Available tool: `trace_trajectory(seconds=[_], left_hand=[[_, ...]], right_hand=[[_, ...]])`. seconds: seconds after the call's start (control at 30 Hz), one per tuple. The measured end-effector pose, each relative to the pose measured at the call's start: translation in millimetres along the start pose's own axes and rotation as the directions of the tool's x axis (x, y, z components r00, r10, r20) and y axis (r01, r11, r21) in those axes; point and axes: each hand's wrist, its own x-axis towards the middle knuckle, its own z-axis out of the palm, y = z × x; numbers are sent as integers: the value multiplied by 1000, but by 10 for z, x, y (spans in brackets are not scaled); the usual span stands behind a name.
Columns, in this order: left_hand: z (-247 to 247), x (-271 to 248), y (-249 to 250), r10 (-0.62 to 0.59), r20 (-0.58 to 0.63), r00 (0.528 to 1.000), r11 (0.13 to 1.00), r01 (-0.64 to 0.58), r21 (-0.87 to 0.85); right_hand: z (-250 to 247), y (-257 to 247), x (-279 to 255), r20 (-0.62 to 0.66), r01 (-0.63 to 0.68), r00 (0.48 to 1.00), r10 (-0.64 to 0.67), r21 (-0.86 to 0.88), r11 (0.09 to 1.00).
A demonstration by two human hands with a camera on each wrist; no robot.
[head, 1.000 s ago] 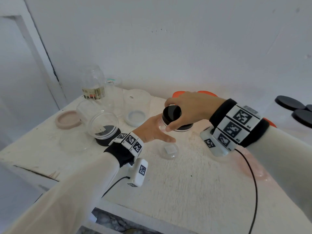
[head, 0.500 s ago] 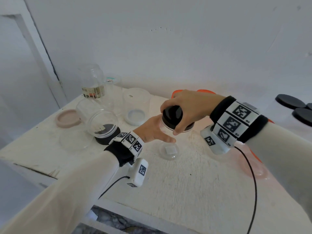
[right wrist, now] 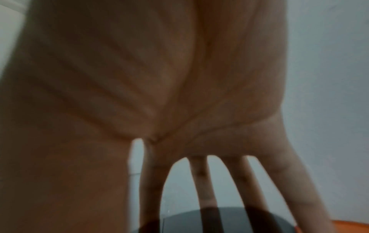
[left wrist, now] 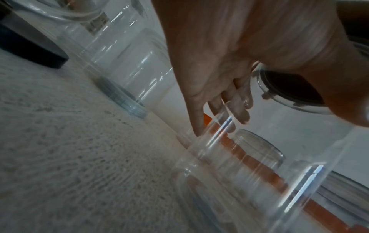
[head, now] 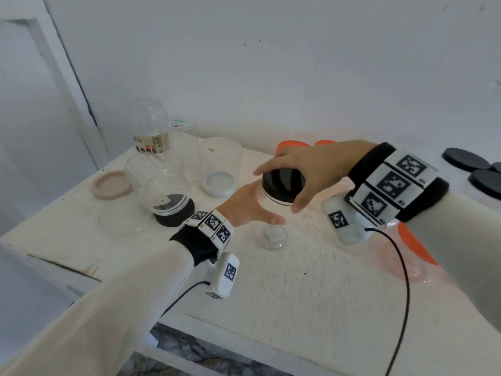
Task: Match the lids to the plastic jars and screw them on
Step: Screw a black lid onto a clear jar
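Here, at a white-painted table (head: 311, 308), a person works on capping a clear plastic jar (left wrist: 249, 173). Nearest the camera, a small clear dome lid (head: 273, 236) lies loose on the tabletop. Just beyond it, the left hand (head: 245, 206) curls around the jar's side, steadying it upright on the table. Above it, the right hand (head: 306, 169) arches over the black lid (head: 283, 183) sitting on the jar's mouth, fingers spread and nearly straight, thumb down by the rim; whether the fingertips are actually touching the lid cannot be told. The step appears to be tightening this lid, with the right hand between turns; the next move likely calls for closing the fingers on the rim again and twisting while the left hand resists. To the left, a tipped jar (head: 162, 188) leans on another black lid (head: 174, 215), beside a flat clear lid (head: 122, 221) and a pinkish lid (head: 111, 184). Farther back stand a jar over a grey lid (head: 218, 169) and a labelled bottle (head: 150, 126). At far right, more black lids (head: 465, 158) wait.
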Motion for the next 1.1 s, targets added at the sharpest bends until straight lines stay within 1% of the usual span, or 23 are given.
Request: trace_trajectory(seconds=[0.07, 0.13, 0.33, 0.53, 0.63, 0.7, 0.73, 0.77, 0.8, 0.87, 0.9, 0.93, 1.0, 1.1], left_hand=[[10, -3, -3, -5, -4, 1000, 1000, 5, -6], [22, -3, -22, -1, -31, 1000, 1000, 1, -5], [51, 1, -40, 20, -72, 997, 1000, -21, -2], [50, 8, -73, 28, -103, 994, 999, -25, 24], [56, -4, -57, 34, -95, 995, 999, -31, 33], [56, -9, -39, 28, -74, 997, 999, -25, 34], [52, -7, -33, 23, -60, 998, 999, -21, 33], [42, -3, -30, 14, -43, 999, 1000, -12, 28], [25, -4, -21, 11, -21, 1000, 1000, -10, 21], [-23, -2, 1, 5, 33, 999, 999, -6, 45], [-47, 0, 6, -8, 59, 998, 998, 4, 64], [-62, 5, 8, -22, 80, 997, 997, 16, 76], [-63, 9, 25, -46, 117, 992, 997, 39, 62], [-43, 20, 36, -64, 134, 989, 997, 59, 46]], right_hand=[[-15, -9, 8, -42, 35, 998, -35, -10, 999], [-3, -22, 30, -101, 32, 994, -36, -34, 999], [37, -19, 69, -173, 5, 985, -19, -81, 997], [101, -65, 101, -250, -60, 966, 70, 46, 997], [150, -80, 97, -291, -85, 950, 116, 117, 989], [170, -102, 86, -320, -101, 939, 128, 101, 990], [169, -106, 78, -318, -113, 939, 129, 68, 991], [159, -96, 67, -289, -121, 949, 128, 42, 992], [139, -79, 52, -232, -120, 965, 121, 20, 993], [64, -45, 1, -86, -76, 993, 75, -13, 997], [30, -36, -31, -34, -38, 999, 37, -13, 999], [5, -27, -50, -12, -4, 1000, 4, -10, 1000], [-17, -25, -51, -39, 27, 999, -27, -2, 1000], [-19, -41, 14, -113, 14, 993, -16, -25, 1000]])
